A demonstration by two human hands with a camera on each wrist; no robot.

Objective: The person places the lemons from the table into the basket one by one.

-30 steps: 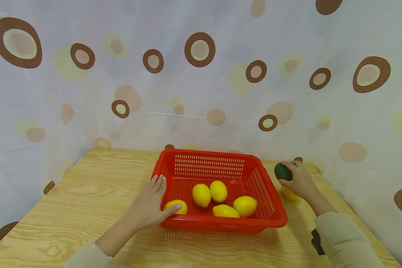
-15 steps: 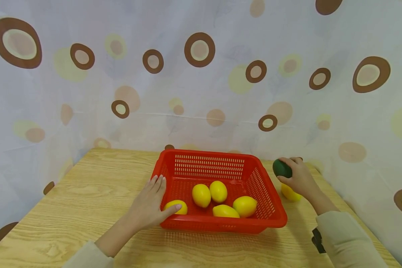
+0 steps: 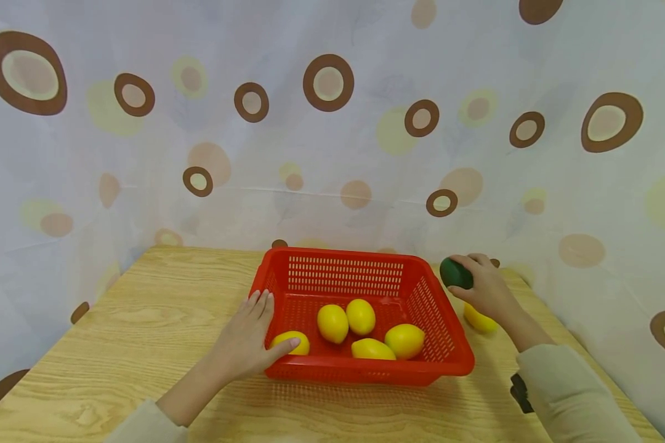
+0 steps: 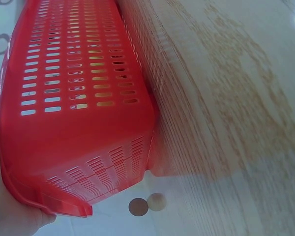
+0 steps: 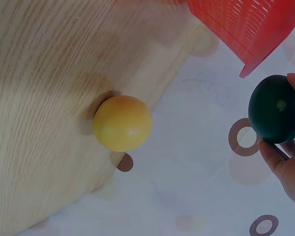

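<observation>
Behind the wooden table [image 3: 144,332] hangs a spotted curtain [image 3: 332,123]; right hand [image 3: 484,289] grips a green fruit [image 3: 455,274].

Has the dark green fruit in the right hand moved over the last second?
Yes. The dark green fruit, gripped by the right hand, has shifted left and slightly up, toward the red basket's right rim; that basket stays put.

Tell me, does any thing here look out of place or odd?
One does: the dark green round fruit, gripped by the right hand beside the red slotted plastic basket, is the only green piece. The basket holds five yellow lemons, and one more yellow lemon lies outside on the wooden table.
</observation>
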